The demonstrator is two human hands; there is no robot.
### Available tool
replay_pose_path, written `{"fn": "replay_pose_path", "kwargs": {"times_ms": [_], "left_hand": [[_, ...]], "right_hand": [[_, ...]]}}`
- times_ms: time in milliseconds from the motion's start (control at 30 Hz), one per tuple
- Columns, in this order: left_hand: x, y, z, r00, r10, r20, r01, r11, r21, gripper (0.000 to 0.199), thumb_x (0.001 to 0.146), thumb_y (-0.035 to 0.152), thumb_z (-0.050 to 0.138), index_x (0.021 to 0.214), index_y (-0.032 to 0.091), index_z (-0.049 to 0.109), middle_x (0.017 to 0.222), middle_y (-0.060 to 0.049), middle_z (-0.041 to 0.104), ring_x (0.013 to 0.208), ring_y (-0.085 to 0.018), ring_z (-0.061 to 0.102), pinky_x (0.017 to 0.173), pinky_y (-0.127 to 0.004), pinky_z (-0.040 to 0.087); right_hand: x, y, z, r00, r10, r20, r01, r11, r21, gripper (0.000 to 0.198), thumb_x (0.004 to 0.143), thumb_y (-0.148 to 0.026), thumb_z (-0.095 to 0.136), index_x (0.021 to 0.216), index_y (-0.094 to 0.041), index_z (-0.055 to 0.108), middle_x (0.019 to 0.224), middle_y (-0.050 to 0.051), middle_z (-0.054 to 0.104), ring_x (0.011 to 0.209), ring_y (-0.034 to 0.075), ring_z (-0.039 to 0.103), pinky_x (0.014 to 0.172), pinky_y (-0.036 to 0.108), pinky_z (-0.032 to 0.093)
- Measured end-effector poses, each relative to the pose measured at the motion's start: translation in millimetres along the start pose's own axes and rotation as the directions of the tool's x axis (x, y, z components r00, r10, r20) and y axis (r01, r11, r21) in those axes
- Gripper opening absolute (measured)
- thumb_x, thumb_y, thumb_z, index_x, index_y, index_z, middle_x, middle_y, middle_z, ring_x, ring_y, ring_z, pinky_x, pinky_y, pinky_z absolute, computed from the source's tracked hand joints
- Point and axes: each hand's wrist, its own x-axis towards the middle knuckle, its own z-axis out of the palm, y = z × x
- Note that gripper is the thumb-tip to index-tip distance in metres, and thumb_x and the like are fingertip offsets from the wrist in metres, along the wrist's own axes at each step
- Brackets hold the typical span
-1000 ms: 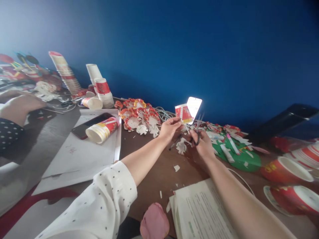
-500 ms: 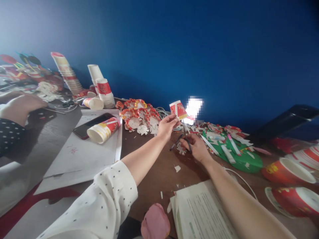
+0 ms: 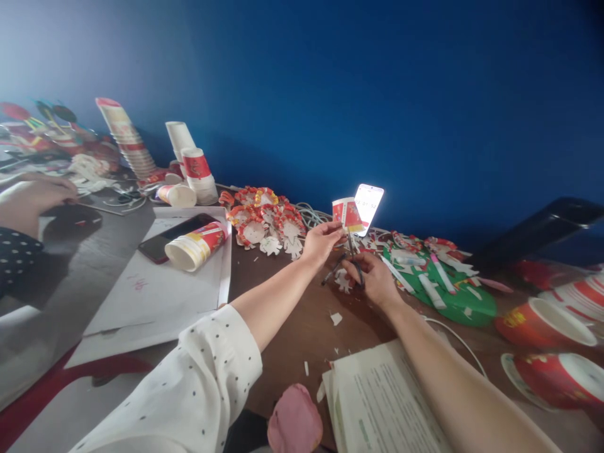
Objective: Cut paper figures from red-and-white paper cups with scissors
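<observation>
Since the frame half a second ago, the red paper piece [image 3: 346, 212] has been shifted slightly to the right by the left hand [image 3: 323, 244], so that the left edge of a lit phone [image 3: 372, 204] is now overlapped by it in view. A co-worker's hand [image 3: 40, 196] at far left has also been drawn back a little.

Nearest, a pink rounded piece [image 3: 295, 420] is seen at the lower edge, beside printed sheets [image 3: 377, 393]. Beyond these, small white scraps [image 3: 336, 319] are scattered on the brown table [image 3: 278, 296]. On the left, a dark phone [image 3: 153, 248] and cups lying on their side [image 3: 195, 246] are borne by a white board [image 3: 141, 292]; on the right, red cups [image 3: 545, 324] are placed near a green mat [image 3: 479, 308] strewn with scraps.

Scissors [image 3: 361, 275] are gripped by the curled fingers of the right hand [image 3: 376, 277], blades pointed up towards the paper piece's lower edge; whether it is touched cannot be told. That piece is pinched by the left fingertips, raised above the table. Farther back, red-and-white cut-outs [image 3: 267, 217] are heaped, and a tall leaning cup stack [image 3: 134, 148] is set before the blue wall [image 3: 302, 113].
</observation>
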Motion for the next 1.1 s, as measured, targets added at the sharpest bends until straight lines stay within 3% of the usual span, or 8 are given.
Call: {"fn": "replay_pose_path", "kwargs": {"times_ms": [233, 633, 1100], "left_hand": [[1.5, -2.6, -2.3, 1.000, -0.001, 0.002, 0.001, 0.999, 0.035, 0.018, 0.075, 0.007, 0.069, 0.093, 0.010, 0.071, 0.080, -0.005, 0.072, 0.070, -0.010, 0.067, 0.078, -0.025, 0.054], [0.5, -0.7, -0.8, 1.000, -0.001, -0.017, 0.002, 0.999, 0.033, 0.019, 0.075, 0.007, 0.069, 0.094, 0.009, 0.069, 0.080, -0.005, 0.071, 0.069, -0.010, 0.067, 0.074, -0.024, 0.054], [0.7, -1.4, 1.5, 0.999, -0.004, -0.040, 0.004, 1.000, 0.006, 0.013, 0.074, 0.010, 0.071, 0.087, 0.011, 0.071, 0.079, -0.004, 0.070, 0.069, -0.011, 0.066, 0.084, -0.033, 0.054]], "right_hand": [[0.2, 1.3, 0.6, 1.000, 0.007, -0.012, -0.006, 0.998, 0.061, 0.051, 0.057, -0.060, 0.081, 0.076, -0.019, 0.057, 0.050, -0.002, 0.059, 0.041, 0.012, 0.050, 0.040, 0.023, 0.040], [0.6, 2.0, -0.4, 1.000, -0.026, -0.018, 0.026, 1.000, 0.003, 0.047, 0.063, -0.059, 0.077, 0.082, -0.018, 0.065, 0.051, -0.003, 0.055, 0.041, 0.011, 0.046, 0.039, 0.024, 0.038], [-2.5, 2.0, 2.8, 0.998, -0.048, -0.029, 0.048, 0.999, -0.024, 0.043, 0.068, -0.056, 0.075, 0.083, -0.017, 0.064, 0.053, -0.003, 0.053, 0.042, 0.010, 0.043, 0.040, 0.023, 0.036]]}}
